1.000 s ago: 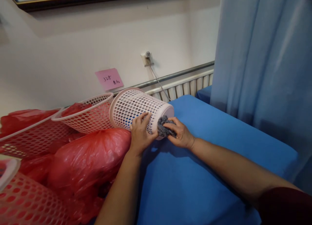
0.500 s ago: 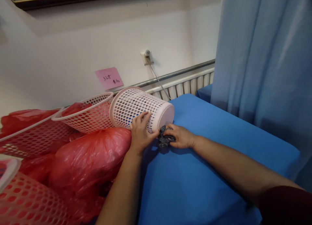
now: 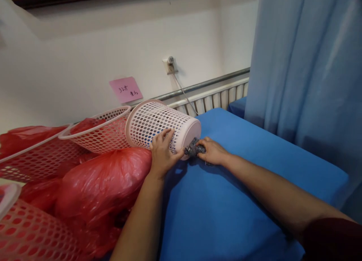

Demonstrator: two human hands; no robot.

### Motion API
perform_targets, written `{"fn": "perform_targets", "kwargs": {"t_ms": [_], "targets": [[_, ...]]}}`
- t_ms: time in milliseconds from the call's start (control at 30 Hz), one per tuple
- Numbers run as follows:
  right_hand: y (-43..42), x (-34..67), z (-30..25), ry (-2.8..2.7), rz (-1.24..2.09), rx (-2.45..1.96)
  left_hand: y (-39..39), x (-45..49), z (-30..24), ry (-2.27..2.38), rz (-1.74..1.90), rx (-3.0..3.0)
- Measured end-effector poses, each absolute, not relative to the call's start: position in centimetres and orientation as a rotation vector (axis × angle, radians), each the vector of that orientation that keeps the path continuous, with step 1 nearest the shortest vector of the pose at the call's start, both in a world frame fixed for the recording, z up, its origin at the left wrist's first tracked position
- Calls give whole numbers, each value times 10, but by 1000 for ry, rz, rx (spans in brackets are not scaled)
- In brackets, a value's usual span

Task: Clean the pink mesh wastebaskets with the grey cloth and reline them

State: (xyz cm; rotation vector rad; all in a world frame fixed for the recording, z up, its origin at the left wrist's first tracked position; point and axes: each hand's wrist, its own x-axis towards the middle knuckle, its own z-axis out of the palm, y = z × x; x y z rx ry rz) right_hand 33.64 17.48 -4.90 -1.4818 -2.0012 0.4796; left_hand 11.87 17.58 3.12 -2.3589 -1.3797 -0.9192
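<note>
A pale pink perforated plastic basket (image 3: 161, 121) lies on its side on the blue-covered bed (image 3: 243, 200), its round base facing right. My left hand (image 3: 163, 151) grips the basket's near side, fingers spread over the holes and thumb by the base rim. In my right hand (image 3: 212, 150) is a crumpled dark grey rag (image 3: 194, 148), pinched and pressed against the lower part of the base. The rag's ends stick out around my fingers.
More pink baskets (image 3: 113, 135) with red plastic bags stand at left. A bulging red bag (image 3: 104, 182) lies beside my left forearm. Behind are a radiator (image 3: 217, 99), a plugged-in cord (image 3: 181, 86) and a pink note (image 3: 126, 89) on the wall. A blue curtain (image 3: 299, 65) hangs at right.
My right hand has moved slightly up and right with the rag, from the base's lower edge onto its face. My left hand stays on the basket, which has barely shifted.
</note>
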Motion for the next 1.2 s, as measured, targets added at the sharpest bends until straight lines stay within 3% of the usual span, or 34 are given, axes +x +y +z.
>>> {"fn": "perform_targets", "kwargs": {"t_ms": [67,367,700,1000,1200], "targets": [[177,332,-53,-2048,514,-1410,177,118,31,-1370,-921,-2362],[212,353,-59,-1513,451,-1885,172,126,32,-1339,-907,-2375],[175,319,-57,-1903,553,-1572,176,121,31,-1309,-928,-2374],[212,365,-44,-1366,381,-1722,174,121,35,-1304,-925,-2418],[195,339,-56,-1369,723,-1652,172,123,36,-1293,-935,-2421]]}}
